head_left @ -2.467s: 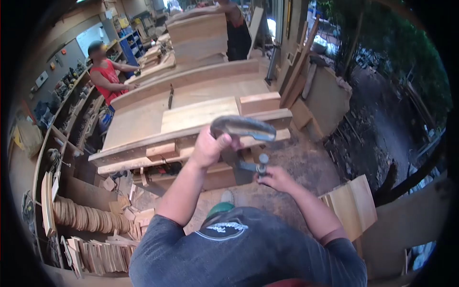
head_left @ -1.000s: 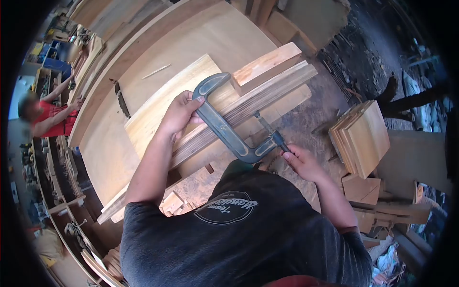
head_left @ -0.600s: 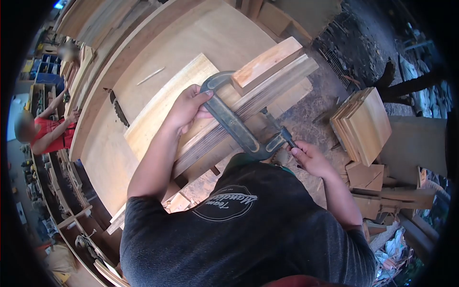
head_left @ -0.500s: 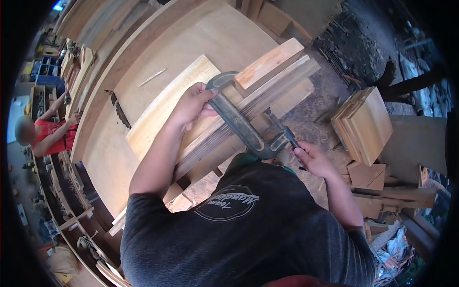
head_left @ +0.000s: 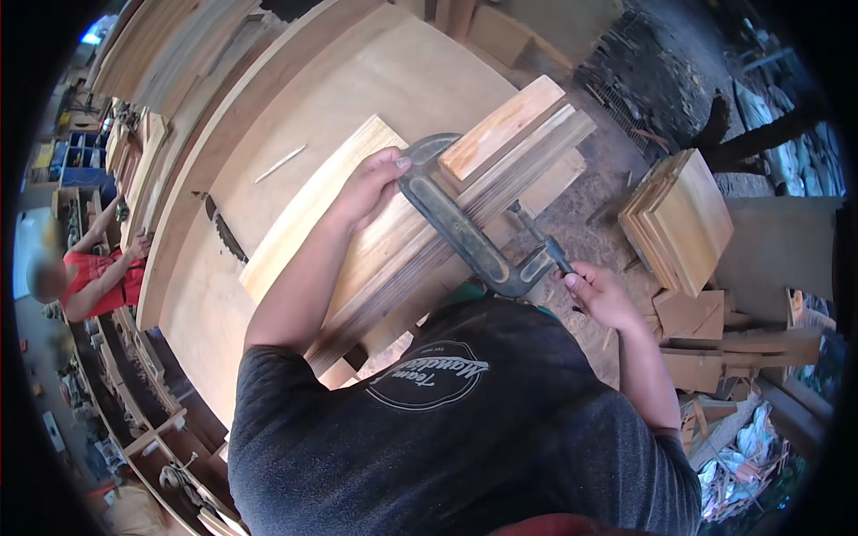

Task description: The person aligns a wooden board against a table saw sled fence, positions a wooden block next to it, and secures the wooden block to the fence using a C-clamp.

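A dark metal C-clamp [head_left: 458, 221] reaches over the table's front edge, its upper jaw beside a short reddish wood block [head_left: 500, 129]. My left hand [head_left: 368, 189] is closed at the upper end of the clamp's frame, with the thumb against the metal. My right hand [head_left: 601, 295] grips the clamp's screw handle [head_left: 558, 257] below the edge. The screw's tip [head_left: 515, 207] shows short of the layered wood edge [head_left: 536, 165]. Under my left forearm lies a pale wide board [head_left: 308, 210], partly hidden.
On the plywood tabletop [head_left: 429, 67] are a thin white stick [head_left: 281, 163] and a dark toothed blade [head_left: 223, 230]. Stacked boards [head_left: 688, 219] stand to the right. At far left, a person in red [head_left: 103, 281] stands by wooden shelving [head_left: 112, 366].
The clamp and my right hand have shifted slightly right in view. My left hand has moved a little and still stays at the clamp's upper end.
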Available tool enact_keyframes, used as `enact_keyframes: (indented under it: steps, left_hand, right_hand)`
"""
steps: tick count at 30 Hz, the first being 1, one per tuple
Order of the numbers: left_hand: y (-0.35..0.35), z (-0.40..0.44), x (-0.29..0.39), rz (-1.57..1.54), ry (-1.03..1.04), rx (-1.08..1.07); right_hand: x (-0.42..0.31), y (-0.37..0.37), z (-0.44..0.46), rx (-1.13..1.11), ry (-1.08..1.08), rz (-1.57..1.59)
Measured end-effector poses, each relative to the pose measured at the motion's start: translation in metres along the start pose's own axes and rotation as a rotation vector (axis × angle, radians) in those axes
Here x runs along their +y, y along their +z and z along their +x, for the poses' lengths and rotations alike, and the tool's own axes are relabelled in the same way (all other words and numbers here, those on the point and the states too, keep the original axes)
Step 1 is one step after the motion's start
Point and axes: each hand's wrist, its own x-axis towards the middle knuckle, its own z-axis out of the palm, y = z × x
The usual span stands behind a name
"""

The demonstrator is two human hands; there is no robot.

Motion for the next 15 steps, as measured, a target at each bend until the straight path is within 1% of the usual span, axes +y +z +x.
enact_keyframes:
  steps: [2, 3, 4, 5, 8, 13, 15]
  left_hand:
    - [0.0, 0.007, -0.002, -0.104, 0.046, -0.099]
    - [0.001, 0.011, -0.004, -0.103, 0.043, -0.105]
    - [0.003, 0.014, -0.006, -0.191, 0.041, -0.113]
    - [0.005, 0.018, -0.008, -0.279, 0.037, -0.123]
    - [0.003, 0.027, -0.017, -0.361, 0.051, -0.138]
    - [0.006, 0.029, -0.025, -0.428, 0.067, -0.158]
    - [0.005, 0.031, -0.029, -0.46, 0.068, -0.156]
  right_hand:
    - [-0.005, -0.003, -0.001, 0.016, 0.038, 0.016]
    - [-0.008, -0.005, -0.001, 0.026, 0.072, 0.031]
    - [-0.01, -0.005, -0.001, 0.033, 0.075, 0.036]
    - [-0.011, -0.005, -0.001, 0.04, 0.058, 0.003]
    - [-0.01, -0.006, -0.001, 0.065, 0.024, -0.04]
    - [-0.001, -0.007, 0.003, 0.067, 0.005, -0.07]
    - [-0.002, -0.006, 0.002, 0.066, -0.073, -0.089]
